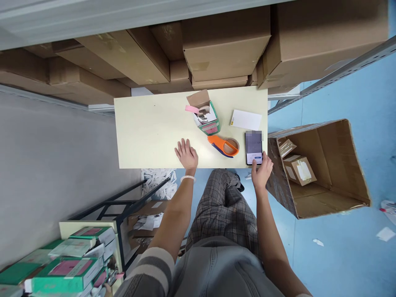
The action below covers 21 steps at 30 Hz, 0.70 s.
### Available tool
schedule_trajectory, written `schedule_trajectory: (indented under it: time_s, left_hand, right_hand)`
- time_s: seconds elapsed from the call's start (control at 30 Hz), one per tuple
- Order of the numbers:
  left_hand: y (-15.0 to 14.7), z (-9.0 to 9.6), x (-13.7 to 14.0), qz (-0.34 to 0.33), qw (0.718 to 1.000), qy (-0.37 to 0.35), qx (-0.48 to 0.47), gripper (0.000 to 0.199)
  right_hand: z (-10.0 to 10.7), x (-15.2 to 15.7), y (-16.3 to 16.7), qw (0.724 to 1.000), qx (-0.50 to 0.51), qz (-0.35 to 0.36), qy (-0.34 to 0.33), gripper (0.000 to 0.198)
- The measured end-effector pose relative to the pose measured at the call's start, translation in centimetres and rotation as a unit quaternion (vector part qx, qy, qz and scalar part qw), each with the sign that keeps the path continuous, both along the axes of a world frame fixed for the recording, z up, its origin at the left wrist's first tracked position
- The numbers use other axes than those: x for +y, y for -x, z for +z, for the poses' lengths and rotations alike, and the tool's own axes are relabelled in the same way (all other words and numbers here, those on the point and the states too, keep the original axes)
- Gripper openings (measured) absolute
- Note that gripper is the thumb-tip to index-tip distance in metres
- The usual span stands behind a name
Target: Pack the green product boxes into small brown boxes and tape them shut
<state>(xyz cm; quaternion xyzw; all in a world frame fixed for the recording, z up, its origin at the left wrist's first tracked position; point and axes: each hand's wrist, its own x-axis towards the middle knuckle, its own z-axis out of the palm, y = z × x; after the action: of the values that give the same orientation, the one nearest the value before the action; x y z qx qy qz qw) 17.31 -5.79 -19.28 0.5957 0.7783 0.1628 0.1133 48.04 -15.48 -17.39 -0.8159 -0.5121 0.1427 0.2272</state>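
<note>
My left hand (pixel 186 154) lies flat on the cream tabletop (pixel 148 128), fingers spread, with nothing in it. At the table's front right, my right hand (pixel 261 171) grips the lower corner of a smartphone (pixel 253 148). Its thumb rests over the bottom of the lit screen and the other fingers are at the right edge. Between the hands lies an orange tape dispenser (pixel 221 144) with a roll of brown tape (pixel 231 146). Behind it stands an open green box (pixel 213 127) with crumpled contents and a pink strip (pixel 192 109). A white card or envelope (pixel 246 120) lies behind the phone.
Cardboard boxes (pixel 227 57) fill the shelf behind the table. On the floor at right, a large open carton (pixel 324 198) holds a small taped box (pixel 300 170). Green boxes (pixel 66 272) are stacked at lower left, beside a dark metal frame (pixel 123 212).
</note>
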Motion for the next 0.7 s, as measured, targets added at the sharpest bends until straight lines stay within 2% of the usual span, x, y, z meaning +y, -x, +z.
schedule_trajectory:
  time_s: [0.33, 0.53, 0.7]
  left_hand:
    - [0.0, -0.3, -0.1, -0.005, 1.0, -0.013, 0.022, 0.051]
    - [0.0, -0.1, 0.0, -0.005, 1.0, -0.003, 0.01, 0.051]
    - [0.0, -0.1, 0.0, -0.004, 1.0, -0.007, 0.013, 0.051]
  right_hand:
    - [0.1, 0.0, -0.1, 1.0, 0.013, -0.003, -0.01, 0.055]
    - [-0.2, 0.8, -0.8, 0.995, 0.067, -0.043, -0.053, 0.051]
    - [-0.3, 1.4, -1.2, 0.993, 0.083, -0.061, -0.056, 0.051]
